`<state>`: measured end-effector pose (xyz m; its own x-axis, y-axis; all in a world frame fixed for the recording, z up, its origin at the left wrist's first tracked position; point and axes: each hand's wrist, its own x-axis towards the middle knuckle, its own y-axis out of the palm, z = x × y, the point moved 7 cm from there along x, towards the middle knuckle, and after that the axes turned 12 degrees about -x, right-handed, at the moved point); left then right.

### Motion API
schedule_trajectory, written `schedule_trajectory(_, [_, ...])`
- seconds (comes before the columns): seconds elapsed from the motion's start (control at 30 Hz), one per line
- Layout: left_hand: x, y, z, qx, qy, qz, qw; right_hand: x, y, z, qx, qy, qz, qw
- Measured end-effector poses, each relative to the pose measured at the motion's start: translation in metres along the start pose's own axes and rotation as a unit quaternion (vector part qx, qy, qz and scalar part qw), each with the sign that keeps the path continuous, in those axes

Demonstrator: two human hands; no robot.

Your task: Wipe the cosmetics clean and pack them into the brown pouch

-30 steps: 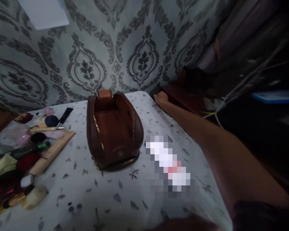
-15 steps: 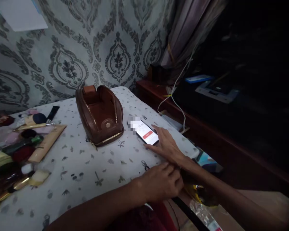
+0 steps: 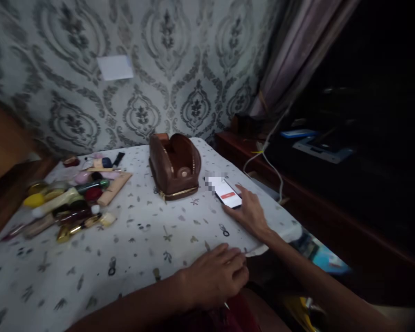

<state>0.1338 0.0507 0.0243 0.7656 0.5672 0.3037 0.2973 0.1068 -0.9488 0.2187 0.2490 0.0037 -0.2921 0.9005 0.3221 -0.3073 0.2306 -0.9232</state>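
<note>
One phone [image 3: 231,198] lies near the bench's [image 3: 141,258] right edge, seemingly steadied between the parted fingers of the right hand [image 3: 251,216], while the left hand [image 3: 217,273] lies curled, grip unclear, at the near edge; lifting the phone would call for a pinch.

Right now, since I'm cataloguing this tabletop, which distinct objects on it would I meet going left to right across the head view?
Rounded yellow item, long flat beige tube, open brown leather-like bag, black-edged phone with lit screen. Other cosmetics overlap.
</note>
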Motion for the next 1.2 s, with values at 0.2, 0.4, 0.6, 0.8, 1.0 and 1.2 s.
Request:
schedule_trajectory(0.2, [-0.047, -0.021, 0.015, -0.008, -0.095, -0.023, 0.995, 0.001, 0.001, 0.002, -0.024, -0.016, -0.032, 0.999])
schedule_trajectory(0.4, [-0.115, -0.054, 0.074, 0.01, -0.236, -0.051, 0.97, 0.006, 0.006, -0.003, -0.049, -0.013, -0.038, 0.998])
schedule_trajectory(0.6, [-0.208, -0.114, 0.143, 0.046, -0.369, -0.188, 0.909, -0.002, -0.037, 0.031, 0.002, -0.061, -0.151, 0.987])
schedule_trajectory(0.8, [-0.275, -0.158, 0.235, 0.097, -0.504, -0.207, 0.833, -0.034, -0.054, 0.212, 0.245, -0.365, -0.098, 0.893])
schedule_trajectory(1.0, [-0.29, -0.165, 0.318, 0.102, -0.559, -0.15, 0.809, 0.02, 0.034, 0.344, 0.332, -0.322, 0.048, 0.885])
schedule_trajectory(1.2, [-0.318, -0.16, 0.369, 0.067, -0.636, -0.09, 0.763, 0.06, 0.099, 0.407, 0.376, -0.255, 0.045, 0.89])
